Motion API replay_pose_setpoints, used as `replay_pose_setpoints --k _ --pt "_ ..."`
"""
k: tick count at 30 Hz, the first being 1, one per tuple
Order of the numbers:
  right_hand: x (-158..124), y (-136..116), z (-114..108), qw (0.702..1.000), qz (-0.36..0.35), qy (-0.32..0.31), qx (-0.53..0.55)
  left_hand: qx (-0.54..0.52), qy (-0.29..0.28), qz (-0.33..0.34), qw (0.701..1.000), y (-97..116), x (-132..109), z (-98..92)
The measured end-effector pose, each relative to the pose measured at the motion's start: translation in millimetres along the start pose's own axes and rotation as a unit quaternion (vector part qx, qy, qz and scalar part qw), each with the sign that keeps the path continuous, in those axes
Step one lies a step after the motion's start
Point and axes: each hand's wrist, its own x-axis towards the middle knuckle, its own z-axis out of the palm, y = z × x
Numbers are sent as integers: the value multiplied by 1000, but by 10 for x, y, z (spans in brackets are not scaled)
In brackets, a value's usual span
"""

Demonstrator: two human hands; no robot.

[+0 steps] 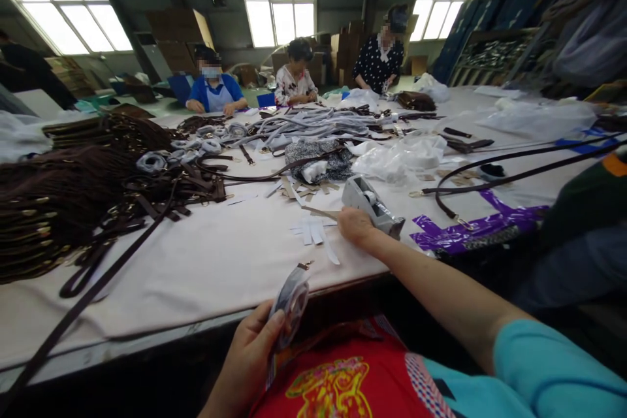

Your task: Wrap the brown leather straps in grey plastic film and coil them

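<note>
My left hand (257, 339) is closed around a coiled strap (292, 304) in pale wrapping, held just in front of the table edge. A small metal clasp sticks out at the top of the coil. Over the table, my right hand (356, 225) has its fingers curled at the end of a thin brown strip (321, 212). A grey tape dispenser (372, 202) stands right beside that hand, partly behind it. White paper strips (312, 232) lie to the left of the right hand, and more brown scraps are spread behind them.
Dark brown straps (63, 209) are heaped at the left. Wrapped grey straps (313, 124) cover the table's middle, near clear plastic bags (404, 157). Purple tape (482, 225) lies at the right edge, under a long brown strap (509, 176). Several people work across the table.
</note>
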Motion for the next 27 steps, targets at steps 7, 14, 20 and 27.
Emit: replay_pose_setpoints --k 7,14,20,27 --pt "-133 -32 -30 997 -43 66 24 33 -28 8 999 -42 39 -83" --pt "119 -69 -163 998 -50 22 34 68 -38 23 997 -32 35 -86" --pt "374 -78 -165 999 2 -17 36 54 -37 15 998 54 1 -25" --pt "388 -24 -82 996 -1 11 84 47 -6 26 999 64 -8 -12"
